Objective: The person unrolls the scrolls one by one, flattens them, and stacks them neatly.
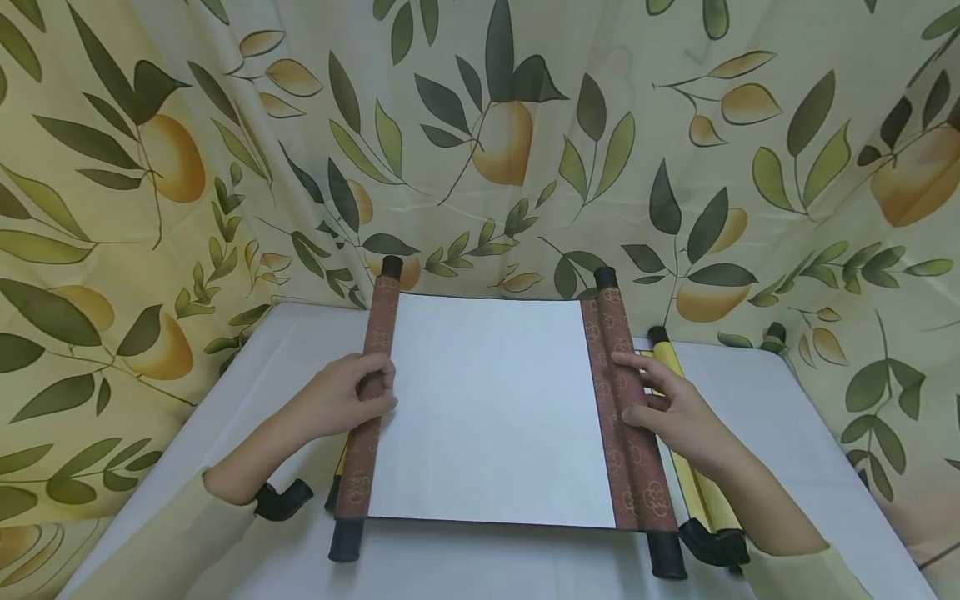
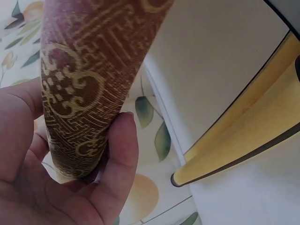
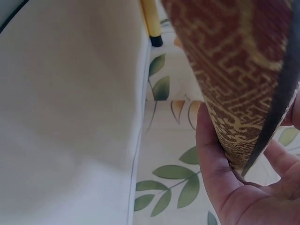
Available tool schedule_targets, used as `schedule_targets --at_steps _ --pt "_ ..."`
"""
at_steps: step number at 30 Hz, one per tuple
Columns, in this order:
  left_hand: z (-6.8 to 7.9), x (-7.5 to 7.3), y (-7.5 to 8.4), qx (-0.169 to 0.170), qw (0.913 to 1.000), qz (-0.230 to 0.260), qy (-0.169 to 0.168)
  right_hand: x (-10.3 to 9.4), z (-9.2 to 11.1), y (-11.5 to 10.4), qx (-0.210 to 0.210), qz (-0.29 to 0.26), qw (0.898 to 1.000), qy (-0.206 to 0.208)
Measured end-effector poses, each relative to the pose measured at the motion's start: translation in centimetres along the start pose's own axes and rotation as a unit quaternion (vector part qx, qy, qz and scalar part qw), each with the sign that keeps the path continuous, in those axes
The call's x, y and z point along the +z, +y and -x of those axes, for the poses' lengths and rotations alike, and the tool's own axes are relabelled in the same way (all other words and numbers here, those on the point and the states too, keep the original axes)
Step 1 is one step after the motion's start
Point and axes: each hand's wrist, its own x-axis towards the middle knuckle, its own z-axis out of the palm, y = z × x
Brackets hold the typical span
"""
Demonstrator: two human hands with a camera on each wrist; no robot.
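A hanging scroll with a blank white sheet [image 1: 487, 408] is partly unrolled in the head view, held up over the table. Its left roller [image 1: 358, 479], covered in reddish-brown patterned cloth with black end knobs, is gripped by my left hand [image 1: 352, 396]. My right hand [image 1: 675, 412] holds the matching right roller [image 1: 648, 475] at mid-length, thumb on the near side. In the left wrist view, fingers and thumb wrap the brocade-covered roller [image 2: 84, 79]. The right wrist view shows the right hand [image 3: 239, 201] around the other patterned roller [image 3: 243, 93].
Yellow rolls [image 1: 693, 492] with black ends lie on the white table [image 1: 247, 467] behind the right roller. A bit of yellow with a black end [image 1: 332, 493] shows beneath the left roller. Cloth printed with fruit and leaves [image 1: 465, 225] hangs behind the table. Black straps [image 1: 283, 500] circle the wrists.
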Motion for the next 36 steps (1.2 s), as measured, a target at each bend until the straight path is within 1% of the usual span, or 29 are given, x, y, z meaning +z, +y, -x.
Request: schedule_targets --at_steps 4,7,12,14,23,31,36 --pt "0.0 0.0 -0.3 0.0 0.9999 0.013 0.003 -0.1 0.2 0.1 -0.003 0.001 1.0 0.002" --pt "-0.1 0.0 -0.5 -0.013 0.9998 0.014 0.006 -0.1 0.3 0.1 0.001 -0.004 1.0 0.001" --pt "0.0 -0.1 -0.5 -0.029 0.9995 -0.003 0.01 -0.2 0.4 0.2 0.007 -0.014 1.0 0.0" --pt "0.1 -0.2 -0.5 -0.028 0.9995 -0.009 0.011 -0.2 0.5 0.2 0.009 -0.018 1.0 0.0" --pt "0.0 -0.5 -0.7 -0.018 0.9998 -0.01 0.007 -0.2 0.8 0.2 0.012 -0.011 1.0 0.007" --pt "-0.1 -0.9 -0.5 -0.051 0.998 -0.037 0.006 -0.5 1.0 0.2 0.02 -0.02 1.0 0.01" --pt "-0.2 -0.9 -0.6 -0.052 0.9973 -0.05 0.011 -0.6 1.0 0.3 0.011 -0.011 1.0 0.01"
